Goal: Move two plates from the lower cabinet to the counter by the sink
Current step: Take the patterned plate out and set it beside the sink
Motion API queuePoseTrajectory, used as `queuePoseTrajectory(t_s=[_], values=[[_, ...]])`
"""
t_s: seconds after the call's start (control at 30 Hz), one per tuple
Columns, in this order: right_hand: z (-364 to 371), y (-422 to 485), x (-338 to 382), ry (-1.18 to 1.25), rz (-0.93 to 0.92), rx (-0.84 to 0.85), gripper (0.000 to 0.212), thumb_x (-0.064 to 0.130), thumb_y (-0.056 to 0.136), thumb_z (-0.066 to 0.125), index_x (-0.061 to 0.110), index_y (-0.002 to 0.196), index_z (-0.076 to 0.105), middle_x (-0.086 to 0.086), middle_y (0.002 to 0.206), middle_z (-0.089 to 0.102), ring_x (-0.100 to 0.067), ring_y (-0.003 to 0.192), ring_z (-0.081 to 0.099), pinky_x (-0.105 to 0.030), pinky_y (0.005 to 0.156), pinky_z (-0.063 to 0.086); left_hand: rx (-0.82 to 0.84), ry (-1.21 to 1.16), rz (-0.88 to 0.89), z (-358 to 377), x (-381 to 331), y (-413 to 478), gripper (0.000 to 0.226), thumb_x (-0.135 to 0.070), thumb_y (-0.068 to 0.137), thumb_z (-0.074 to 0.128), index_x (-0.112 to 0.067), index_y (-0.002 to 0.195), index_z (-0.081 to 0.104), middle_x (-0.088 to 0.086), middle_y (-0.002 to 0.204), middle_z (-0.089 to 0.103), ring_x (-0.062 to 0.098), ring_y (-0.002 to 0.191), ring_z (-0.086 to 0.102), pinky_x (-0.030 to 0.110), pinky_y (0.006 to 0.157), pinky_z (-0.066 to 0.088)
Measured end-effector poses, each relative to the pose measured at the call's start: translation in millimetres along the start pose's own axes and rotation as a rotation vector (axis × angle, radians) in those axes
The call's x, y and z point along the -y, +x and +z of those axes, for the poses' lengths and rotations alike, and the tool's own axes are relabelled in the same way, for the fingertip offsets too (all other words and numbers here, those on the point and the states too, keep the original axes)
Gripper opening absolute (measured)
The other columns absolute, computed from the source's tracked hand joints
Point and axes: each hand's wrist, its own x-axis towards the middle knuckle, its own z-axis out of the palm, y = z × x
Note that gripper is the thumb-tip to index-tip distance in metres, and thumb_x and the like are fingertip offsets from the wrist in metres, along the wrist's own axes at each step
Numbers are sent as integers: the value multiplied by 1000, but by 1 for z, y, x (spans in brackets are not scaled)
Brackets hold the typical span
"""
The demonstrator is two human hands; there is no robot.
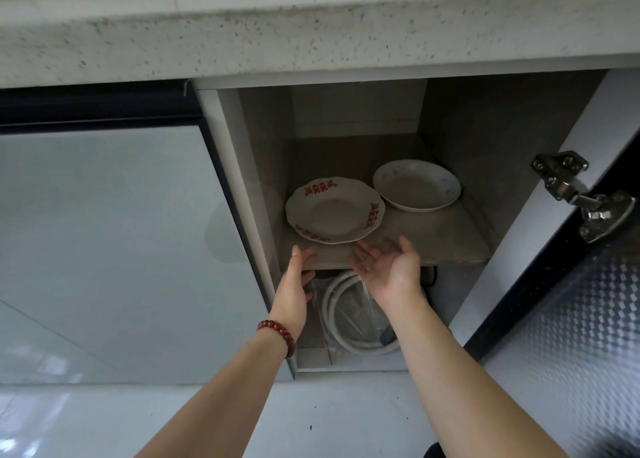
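Head view: 囍-marked plate (335,212) lies near left hand (294,284) and right hand (388,267).

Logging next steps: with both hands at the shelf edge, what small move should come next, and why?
Probably slip both hands under the rim of the red-patterned plate and lift it. It lies nearest the shelf edge; the left hand and right hand flank it, open and empty.

The scalloped white plate (334,212), at nine o'clock from the plainer plate (417,186), carries a red Chinese double-happiness sign, 囍, printed three times on its rim: at about eleven, three and seven o'clock.
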Motion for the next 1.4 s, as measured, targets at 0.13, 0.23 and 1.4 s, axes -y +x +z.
queuePoseTrajectory(t_s=[0.13,0.23,1.4], values=[[-3,-3,1,-16,-20,-3,54,46,97,31,20,145,27,-21,115,58,-35,107,55,-51,100,39,-25,-18,-10,4,-3,0,52,-57,92,22,-29,128,48,-6,136,47,18,126,42,40,108,29],[-2,-3,3,-54,-24,-9,53,44,98,30,21,145,28,-16,117,56,-32,105,55,-49,94,42,-31,-75,-42,11,-12,5,55,-59,92,21,-31,135,42,-4,140,43,20,129,40,42,109,28],[-44,-7,29,-335,-238,-66,42,37,100,32,22,138,42,-7,137,49,-23,125,48,-33,77,48,137,1428,441,27,13,51,60,-42,90,33,-29,146,15,0,157,17,22,144,3,45,116,8]])
